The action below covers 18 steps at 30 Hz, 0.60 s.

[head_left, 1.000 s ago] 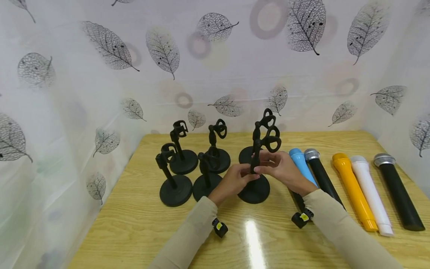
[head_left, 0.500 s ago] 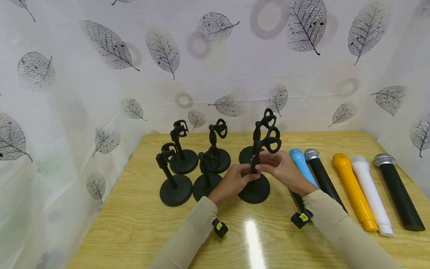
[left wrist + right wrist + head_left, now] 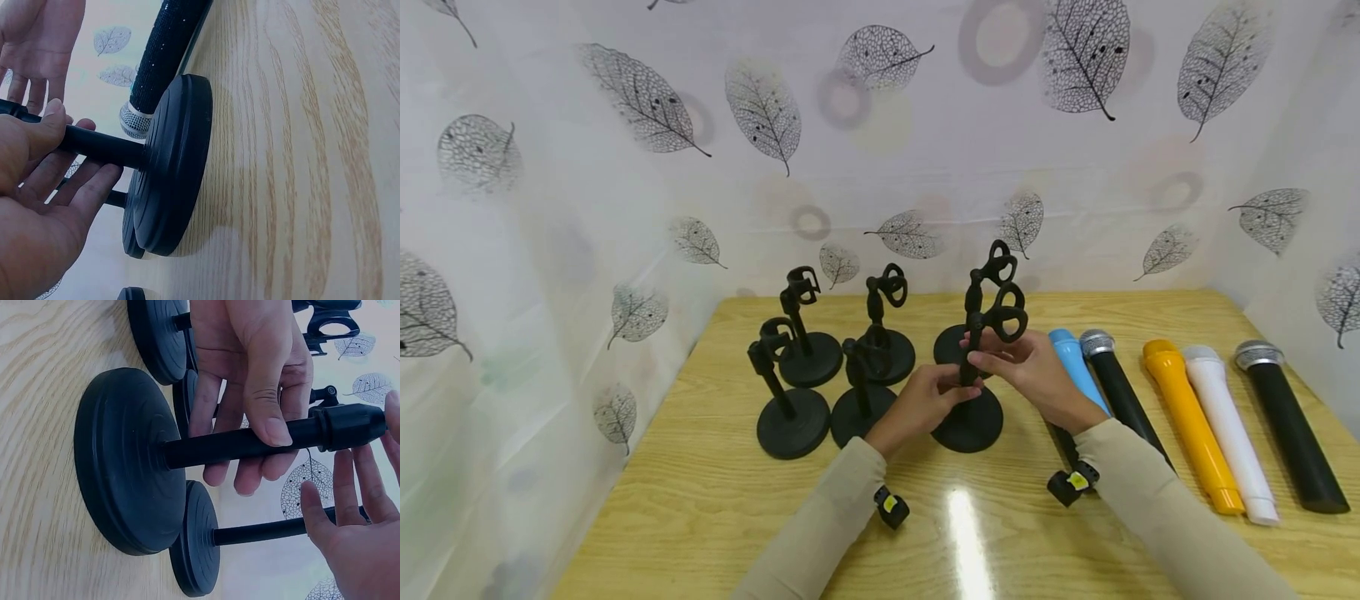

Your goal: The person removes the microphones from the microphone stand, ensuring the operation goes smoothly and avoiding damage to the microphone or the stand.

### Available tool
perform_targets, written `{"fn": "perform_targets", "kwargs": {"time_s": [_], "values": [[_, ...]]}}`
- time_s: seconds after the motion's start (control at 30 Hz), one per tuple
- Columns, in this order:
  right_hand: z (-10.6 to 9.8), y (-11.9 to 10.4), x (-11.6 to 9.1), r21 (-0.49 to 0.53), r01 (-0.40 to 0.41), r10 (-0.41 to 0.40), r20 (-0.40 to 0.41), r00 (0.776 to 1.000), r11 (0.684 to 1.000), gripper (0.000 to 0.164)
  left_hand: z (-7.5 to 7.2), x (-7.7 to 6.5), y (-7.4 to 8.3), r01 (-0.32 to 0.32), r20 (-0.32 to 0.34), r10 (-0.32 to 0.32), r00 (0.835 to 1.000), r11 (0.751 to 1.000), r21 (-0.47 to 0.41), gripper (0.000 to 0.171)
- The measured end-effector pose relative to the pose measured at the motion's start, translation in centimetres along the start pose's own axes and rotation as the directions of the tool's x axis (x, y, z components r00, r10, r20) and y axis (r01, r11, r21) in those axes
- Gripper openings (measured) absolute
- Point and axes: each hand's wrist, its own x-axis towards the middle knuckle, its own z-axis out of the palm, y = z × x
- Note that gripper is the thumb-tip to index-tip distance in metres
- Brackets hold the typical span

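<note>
A black desk microphone stand point(image 3: 967, 425) with a round base and a ring-shaped clip stands upright right of centre. My left hand point(image 3: 921, 408) grips its pole, the thumb laid along it in the right wrist view. Higher up, my right hand point(image 3: 1033, 375) pinches the thicker collar point(image 3: 353, 427) between thumb and fingertips. Directly behind, a similar stand point(image 3: 950, 340) is partly hidden by my right hand. To the left, several more black stands point(image 3: 793, 425) stand in two rows, one of them close beside my left hand.
Several microphones lie on the wooden table point(image 3: 700, 517) at the right: a blue-headed one point(image 3: 1078, 367) partly under my right forearm, a black one point(image 3: 1120, 392), an orange one point(image 3: 1191, 425), a white one point(image 3: 1228, 433) and another black one point(image 3: 1288, 425). A leaf-patterned curtain point(image 3: 925, 167) hangs behind.
My right thumb and fingers have shifted slightly upward and turned on the stand's collar. My left hand and the stand stay in place.
</note>
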Motion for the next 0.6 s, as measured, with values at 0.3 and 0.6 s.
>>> {"fn": "perform_targets", "kwargs": {"time_s": [0.3,0.6], "values": [[-0.17,0.21,-0.15,-0.015,-0.044,0.044,0.001,0.999,0.999,0.031,-0.01,-0.03,-0.07,0.0,-0.003,0.0,1.0,0.999,0.035,0.025],[-0.22,0.46,-0.14,-0.014,-0.05,0.05,0.004,0.999,0.999,0.031,-0.03,-0.02,0.11,0.015,-0.003,-0.015,1.0,1.0,0.025,0.017]]}}
